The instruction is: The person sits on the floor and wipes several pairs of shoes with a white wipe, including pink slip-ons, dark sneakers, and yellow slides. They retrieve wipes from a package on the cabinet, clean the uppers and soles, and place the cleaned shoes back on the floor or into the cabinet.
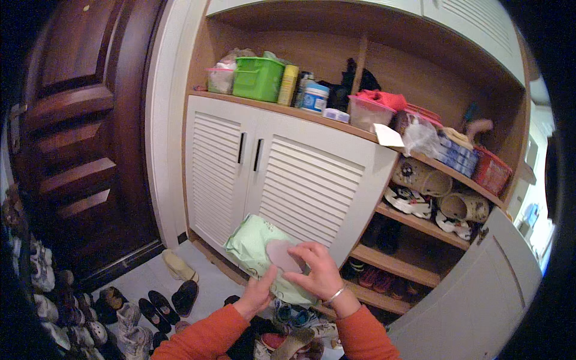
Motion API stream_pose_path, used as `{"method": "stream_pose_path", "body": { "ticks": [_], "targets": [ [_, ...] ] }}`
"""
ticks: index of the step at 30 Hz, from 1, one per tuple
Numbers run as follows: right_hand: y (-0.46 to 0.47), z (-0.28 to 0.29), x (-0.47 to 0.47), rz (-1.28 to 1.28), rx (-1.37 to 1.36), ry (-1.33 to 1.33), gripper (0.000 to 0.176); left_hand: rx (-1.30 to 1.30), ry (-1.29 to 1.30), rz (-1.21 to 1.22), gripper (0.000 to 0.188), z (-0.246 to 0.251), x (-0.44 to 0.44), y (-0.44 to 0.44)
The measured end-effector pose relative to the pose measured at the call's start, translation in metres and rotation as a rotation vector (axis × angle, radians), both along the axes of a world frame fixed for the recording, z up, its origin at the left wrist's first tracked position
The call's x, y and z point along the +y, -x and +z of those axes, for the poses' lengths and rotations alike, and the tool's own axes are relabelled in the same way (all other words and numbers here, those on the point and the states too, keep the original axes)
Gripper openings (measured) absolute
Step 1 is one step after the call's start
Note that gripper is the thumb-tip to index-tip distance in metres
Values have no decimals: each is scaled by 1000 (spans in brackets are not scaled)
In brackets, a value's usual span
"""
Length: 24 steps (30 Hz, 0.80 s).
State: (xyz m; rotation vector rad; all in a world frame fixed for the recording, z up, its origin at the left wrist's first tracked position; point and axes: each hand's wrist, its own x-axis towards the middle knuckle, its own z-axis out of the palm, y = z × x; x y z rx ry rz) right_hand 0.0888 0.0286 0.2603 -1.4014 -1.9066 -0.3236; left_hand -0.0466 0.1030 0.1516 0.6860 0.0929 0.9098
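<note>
A pale green soft pack of wipes (pixel 252 238) is held in front of me, tilted, above shoes on the floor. My left hand (pixel 259 291) grips its near left side, the thumb lying on top and the other fingers hidden beneath. On the pack's upper face is a pale pinkish lid flap (pixel 280 253). My right hand (pixel 317 267) is at the flap's right edge, thumb and fingers curved around it; whether they pinch it is hard to tell. A silvery bracelet (pixel 334 294) circles the right wrist.
White louvred cabinet doors (pixel 310 184) stand ahead, under a shelf with a green bin (pixel 258 78) and a white-and-blue tub (pixel 315 98). An open cabinet door (pixel 477 288) juts out at right beside shoe shelves (pixel 396 265). Shoes (pixel 155 310) crowd the floor by a dark wooden door (pixel 90 135).
</note>
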Motion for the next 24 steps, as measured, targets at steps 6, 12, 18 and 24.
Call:
{"method": "stream_pose_path", "body": {
  "ticks": [6,12,18,24],
  "targets": [
    [-19,-9,-33,12,49,35,42,26,-94,-20,36,1,-21,-11],
    [-20,-17,-43,-57,-81,21,33,56,-98,-51,40,2,-32,-17],
    [-20,-18,-42,-37,69,16,22,-1,-64,-38,40,-5,-35,-10],
    [-20,-20,-35,-229,250,-97,12,103,-111,-81,44,-24,-34,0]
  ]
}}
